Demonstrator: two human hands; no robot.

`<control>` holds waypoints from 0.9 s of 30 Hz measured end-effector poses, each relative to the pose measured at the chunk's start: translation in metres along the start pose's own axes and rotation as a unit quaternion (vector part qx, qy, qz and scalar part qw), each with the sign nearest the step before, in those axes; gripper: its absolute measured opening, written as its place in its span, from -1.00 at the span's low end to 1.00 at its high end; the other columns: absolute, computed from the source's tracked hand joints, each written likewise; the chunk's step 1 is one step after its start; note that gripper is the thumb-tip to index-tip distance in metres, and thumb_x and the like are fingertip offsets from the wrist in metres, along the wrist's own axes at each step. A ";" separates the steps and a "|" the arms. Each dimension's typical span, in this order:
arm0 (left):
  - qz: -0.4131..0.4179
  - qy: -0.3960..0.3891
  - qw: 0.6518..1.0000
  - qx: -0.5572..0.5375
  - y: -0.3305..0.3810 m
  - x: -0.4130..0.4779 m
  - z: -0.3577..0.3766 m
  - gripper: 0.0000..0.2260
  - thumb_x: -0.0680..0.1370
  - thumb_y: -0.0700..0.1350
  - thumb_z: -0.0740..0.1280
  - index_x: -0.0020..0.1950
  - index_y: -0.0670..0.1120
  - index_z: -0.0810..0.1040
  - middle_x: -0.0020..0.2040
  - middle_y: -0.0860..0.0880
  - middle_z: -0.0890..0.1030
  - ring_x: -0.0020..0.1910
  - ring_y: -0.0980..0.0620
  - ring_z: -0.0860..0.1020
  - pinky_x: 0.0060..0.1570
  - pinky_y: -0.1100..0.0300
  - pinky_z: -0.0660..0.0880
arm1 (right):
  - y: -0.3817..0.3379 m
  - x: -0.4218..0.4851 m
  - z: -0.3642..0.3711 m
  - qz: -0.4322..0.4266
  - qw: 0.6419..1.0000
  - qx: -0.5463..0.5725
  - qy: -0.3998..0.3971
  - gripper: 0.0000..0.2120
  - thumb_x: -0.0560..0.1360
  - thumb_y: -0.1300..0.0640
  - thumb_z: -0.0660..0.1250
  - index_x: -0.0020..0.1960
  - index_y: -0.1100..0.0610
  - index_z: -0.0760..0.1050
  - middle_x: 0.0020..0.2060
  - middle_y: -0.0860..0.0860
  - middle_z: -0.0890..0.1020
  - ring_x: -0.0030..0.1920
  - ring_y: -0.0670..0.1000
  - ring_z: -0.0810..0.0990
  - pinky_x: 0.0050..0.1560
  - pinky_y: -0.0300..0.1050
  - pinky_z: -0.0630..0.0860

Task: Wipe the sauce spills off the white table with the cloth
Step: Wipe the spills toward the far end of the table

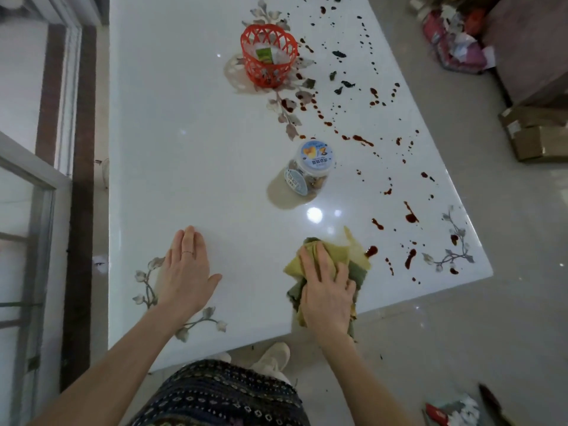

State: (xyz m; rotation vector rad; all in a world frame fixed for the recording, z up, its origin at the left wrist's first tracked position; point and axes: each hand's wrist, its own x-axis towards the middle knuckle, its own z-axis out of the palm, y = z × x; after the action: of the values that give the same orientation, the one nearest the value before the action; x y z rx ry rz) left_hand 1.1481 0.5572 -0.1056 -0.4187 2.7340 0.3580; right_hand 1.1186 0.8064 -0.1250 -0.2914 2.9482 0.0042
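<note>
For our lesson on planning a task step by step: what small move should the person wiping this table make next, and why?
Probably slide the right hand and the cloth under it a little to the right, over the red sauce blob at the cloth's edge. That spill lies nearest, the cloth is already pressed flat on the white table, and the left hand rests flat on the table.

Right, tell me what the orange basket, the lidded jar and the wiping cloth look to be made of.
Orange lattice basket: likely moulded plastic, from its uniform colour and open woven-look cutouts. Clear jar with the pale blue lid: see-through walls, plastic or glass, cannot tell which. Yellow-green cloth: soft woven fabric, matte, crumpling in folds under the right hand.
</note>
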 end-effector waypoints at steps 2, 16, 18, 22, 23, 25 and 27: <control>-0.008 0.005 1.000 -0.001 0.001 0.001 0.001 -0.22 0.52 0.12 0.25 0.49 -0.28 -0.10 0.52 -0.21 -0.13 0.50 -0.19 -0.14 0.47 -0.02 0.00 | 0.014 -0.004 0.003 -0.046 0.999 -0.003 0.007 -0.31 0.44 0.06 0.38 0.52 -0.14 0.26 0.51 -0.03 0.29 0.25 0.25 0.38 -0.01 0.20 0.48; -0.078 0.044 0.992 -0.093 0.034 -0.021 0.009 -0.35 0.53 -0.02 0.29 0.50 -0.14 0.03 0.52 -0.18 -0.10 0.50 -0.17 -0.08 0.45 -0.04 0.07 | 0.065 -0.009 0.018 -0.206 0.975 0.002 0.080 -0.46 0.52 -0.01 0.15 0.50 -0.18 0.27 0.49 -0.05 0.31 0.23 0.19 0.39 0.03 0.14 0.43; -0.085 0.061 0.990 -0.099 0.043 -0.033 0.013 -0.37 0.53 -0.04 0.29 0.49 -0.16 0.06 0.52 -0.19 -0.07 0.50 -0.17 -0.06 0.45 -0.04 0.08 | 0.069 0.000 0.016 -0.144 0.985 0.015 0.091 -0.47 0.52 -0.01 0.14 0.49 -0.14 0.30 0.49 -0.01 0.31 0.25 0.22 0.37 0.04 0.17 0.43; -0.089 0.077 0.985 -0.128 0.065 -0.049 0.022 -0.41 0.54 -0.08 0.28 0.49 -0.16 0.10 0.52 -0.19 -0.04 0.49 -0.17 -0.02 0.44 -0.04 0.10 | 0.052 -0.025 0.020 -0.206 0.973 0.028 0.101 -0.45 0.53 -0.02 0.19 0.52 -0.13 0.24 0.51 0.00 0.28 0.30 0.20 0.31 0.19 0.19 0.33; -0.087 0.078 0.984 -0.134 0.070 -0.050 0.024 -0.42 0.54 -0.09 0.28 0.49 -0.16 0.11 0.52 -0.19 -0.04 0.49 -0.17 -0.01 0.44 -0.04 0.11 | 0.055 -0.032 0.023 -0.247 0.964 0.025 0.091 -0.44 0.54 -0.05 0.18 0.53 -0.15 0.19 0.52 -0.02 0.26 0.32 0.19 0.29 0.23 0.20 0.30; -0.080 0.083 0.983 -0.144 0.080 -0.052 0.027 -0.44 0.54 -0.10 0.28 0.48 -0.16 0.14 0.51 -0.19 -0.02 0.48 -0.17 0.02 0.42 -0.05 0.15 | 0.074 -0.035 0.029 -0.320 0.944 0.008 0.083 -0.43 0.56 -0.14 0.16 0.54 -0.20 0.11 0.54 -0.06 0.21 0.35 0.17 0.27 0.27 0.20 0.27; -0.080 0.086 0.981 -0.156 0.087 -0.054 0.028 -0.45 0.54 -0.11 0.28 0.47 -0.14 0.16 0.51 -0.16 -0.02 0.48 -0.16 0.05 0.38 -0.05 0.21 | 0.100 -0.024 0.030 -0.366 0.926 -0.015 0.090 -0.39 0.55 -0.20 0.18 0.56 -0.21 0.10 0.53 -0.07 0.23 0.34 0.15 0.27 0.26 0.14 0.25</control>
State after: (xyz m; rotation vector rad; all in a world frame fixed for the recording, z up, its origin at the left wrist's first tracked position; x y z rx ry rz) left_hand 1.1768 0.6589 -0.0942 -0.7817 2.7889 0.7420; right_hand 1.1271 0.9094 -0.1515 -1.4363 2.8106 -0.0798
